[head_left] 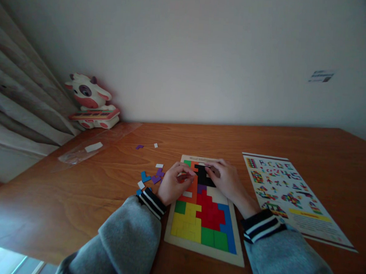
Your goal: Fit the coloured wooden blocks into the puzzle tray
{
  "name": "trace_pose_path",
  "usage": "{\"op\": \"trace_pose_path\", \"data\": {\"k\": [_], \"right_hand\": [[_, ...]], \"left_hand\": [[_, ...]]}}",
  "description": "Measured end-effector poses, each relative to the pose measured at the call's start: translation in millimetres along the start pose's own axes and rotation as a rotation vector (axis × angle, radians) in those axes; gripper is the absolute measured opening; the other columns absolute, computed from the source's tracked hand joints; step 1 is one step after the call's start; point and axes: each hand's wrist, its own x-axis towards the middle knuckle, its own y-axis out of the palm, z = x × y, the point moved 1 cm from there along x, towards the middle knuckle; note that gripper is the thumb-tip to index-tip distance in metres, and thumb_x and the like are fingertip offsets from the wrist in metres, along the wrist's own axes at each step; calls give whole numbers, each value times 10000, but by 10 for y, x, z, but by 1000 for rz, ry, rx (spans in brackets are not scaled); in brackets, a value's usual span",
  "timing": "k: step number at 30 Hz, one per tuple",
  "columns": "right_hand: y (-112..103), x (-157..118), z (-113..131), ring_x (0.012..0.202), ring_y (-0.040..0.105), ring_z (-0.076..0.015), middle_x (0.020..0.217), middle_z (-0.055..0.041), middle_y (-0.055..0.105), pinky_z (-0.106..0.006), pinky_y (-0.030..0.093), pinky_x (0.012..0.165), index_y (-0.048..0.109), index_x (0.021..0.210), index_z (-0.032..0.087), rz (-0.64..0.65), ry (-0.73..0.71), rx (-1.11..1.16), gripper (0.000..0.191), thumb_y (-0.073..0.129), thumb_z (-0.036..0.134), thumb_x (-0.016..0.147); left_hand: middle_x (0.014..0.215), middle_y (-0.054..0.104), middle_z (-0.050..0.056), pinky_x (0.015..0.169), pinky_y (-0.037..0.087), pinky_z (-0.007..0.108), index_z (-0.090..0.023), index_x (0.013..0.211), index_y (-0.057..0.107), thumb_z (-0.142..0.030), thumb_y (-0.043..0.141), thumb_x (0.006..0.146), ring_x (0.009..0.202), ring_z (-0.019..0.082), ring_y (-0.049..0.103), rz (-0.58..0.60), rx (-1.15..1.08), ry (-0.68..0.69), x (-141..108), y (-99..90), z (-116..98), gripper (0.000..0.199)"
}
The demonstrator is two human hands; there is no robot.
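A wooden puzzle board lies in front of me, filled with coloured block pieces: yellow, red, green, blue, orange and black. Over its upper left part is my left hand, thumb and forefinger pinched above the orange pieces; what is between them is too small to tell. My right hand reaches in from the other side, its closed fingertips on a black puzzle piece near the board's top. Loose blue pieces, purple pieces and white pieces lie just left of my left hand.
A printed sheet of block figures lies right of the board. Farther back on the wooden table are a small purple piece and a white one. A clear plastic bag and a cow toy keyboard are at the left.
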Motion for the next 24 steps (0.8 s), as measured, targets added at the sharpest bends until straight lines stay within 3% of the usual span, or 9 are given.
{"op": "trace_pose_path", "data": {"k": [7, 15, 24], "right_hand": [[-20, -61, 89, 1072, 602, -280, 1118, -74, 674, -460, 410, 893, 734, 1096, 313, 49, -86, -170, 224, 568, 342, 948], [-36, -162, 239, 1064, 619, -258, 1092, -47, 683, -451, 393, 892, 747, 926, 292, 73, -74, -59, 105, 646, 307, 904], [-44, -224, 419, 1040, 630, -257, 1065, -40, 696, -456, 424, 869, 755, 899, 299, 137, -49, 33, 111, 644, 297, 903]], "left_hand": [[1008, 572, 67, 852, 565, 300, -151, 867, 678, -178, 682, 830, 971, 158, 600, 19, -36, -13, 2, -3, 40, 46], [1015, 562, 62, 821, 577, 284, -156, 862, 666, -157, 680, 830, 964, 155, 594, 42, -31, -13, -20, 19, 2, 35], [985, 558, 47, 803, 586, 293, -160, 863, 615, -153, 686, 823, 923, 149, 592, 56, -42, -20, -33, 32, -40, 82]]}}
